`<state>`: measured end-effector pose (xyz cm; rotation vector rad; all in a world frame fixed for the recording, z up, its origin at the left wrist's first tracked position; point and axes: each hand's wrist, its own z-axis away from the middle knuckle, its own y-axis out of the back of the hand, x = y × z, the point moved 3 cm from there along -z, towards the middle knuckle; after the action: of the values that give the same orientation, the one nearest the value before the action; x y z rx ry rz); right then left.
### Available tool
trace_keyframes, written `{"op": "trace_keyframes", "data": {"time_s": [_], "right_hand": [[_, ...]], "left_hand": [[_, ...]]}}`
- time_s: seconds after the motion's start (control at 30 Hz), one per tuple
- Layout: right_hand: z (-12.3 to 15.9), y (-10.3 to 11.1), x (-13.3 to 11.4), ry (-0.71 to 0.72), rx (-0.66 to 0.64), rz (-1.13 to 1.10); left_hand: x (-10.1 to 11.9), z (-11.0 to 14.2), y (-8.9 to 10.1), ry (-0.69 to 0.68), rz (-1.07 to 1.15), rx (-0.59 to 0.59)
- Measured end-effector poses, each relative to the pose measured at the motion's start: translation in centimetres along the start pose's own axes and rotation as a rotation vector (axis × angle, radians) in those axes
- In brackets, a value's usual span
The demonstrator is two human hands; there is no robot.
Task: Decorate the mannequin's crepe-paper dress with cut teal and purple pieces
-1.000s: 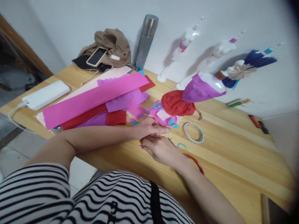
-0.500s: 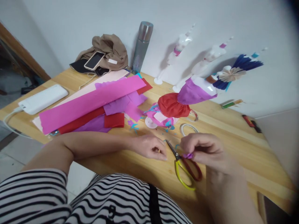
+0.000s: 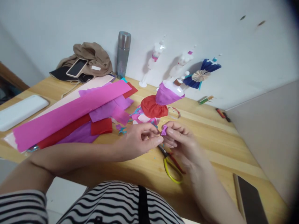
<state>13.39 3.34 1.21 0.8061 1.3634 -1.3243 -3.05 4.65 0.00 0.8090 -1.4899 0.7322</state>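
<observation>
My right hand (image 3: 181,138) pinches a small gathered piece of purple crepe paper (image 3: 164,130) between thumb and fingers. Close beside it, my left hand (image 3: 144,138) has thumb and forefinger brought together, their tips almost at the paper. Whether they hold anything, I cannot make out. Under my hands lie scissors (image 3: 173,171) with one yellow and one red handle, the blades partly hidden by my fingers. Just beyond stands a figure in a red gathered skirt (image 3: 153,106) and a purple wrap (image 3: 167,93). Pink and blue scraps (image 3: 137,115) lie about its base.
Strips of pink paper (image 3: 70,115) and red and purple paper cover the left side. A power bank (image 3: 23,112), phone (image 3: 77,67), brown cloth (image 3: 93,56) and flask (image 3: 123,54) surround them. White figures (image 3: 157,53) stand by the wall. A dark flat object (image 3: 251,199) lies right.
My left hand has lifted off the table toward my right hand. My right hand has brought the purple piece up and away from the scissors. The view has shifted to the right.
</observation>
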Motion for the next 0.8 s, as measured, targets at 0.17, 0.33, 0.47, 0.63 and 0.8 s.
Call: {"op": "trace_keyframes", "data": {"time_s": [0.17,0.33,0.47,0.63,0.8], "right_hand": [[-0.2,-0.8,1.1,0.014,0.031,-0.004],[-0.4,-0.6,0.7,0.021,0.002,0.003],[-0.1,-0.5,-0.2,0.127,0.008,0.142],[0.0,-0.3,-0.4,0.129,0.091,0.301],[-0.2,0.4,-0.7,0.074,0.052,0.231]], "left_hand": [[0.2,-0.3,0.1,0.068,-0.016,0.006],[0.6,-0.6,0.5,0.102,0.006,0.040],[0.7,-0.8,0.5,0.130,0.033,0.019],[0.3,-0.9,0.3,0.135,0.053,0.004],[0.5,-1.0,0.5,0.136,0.075,-0.034]]}}
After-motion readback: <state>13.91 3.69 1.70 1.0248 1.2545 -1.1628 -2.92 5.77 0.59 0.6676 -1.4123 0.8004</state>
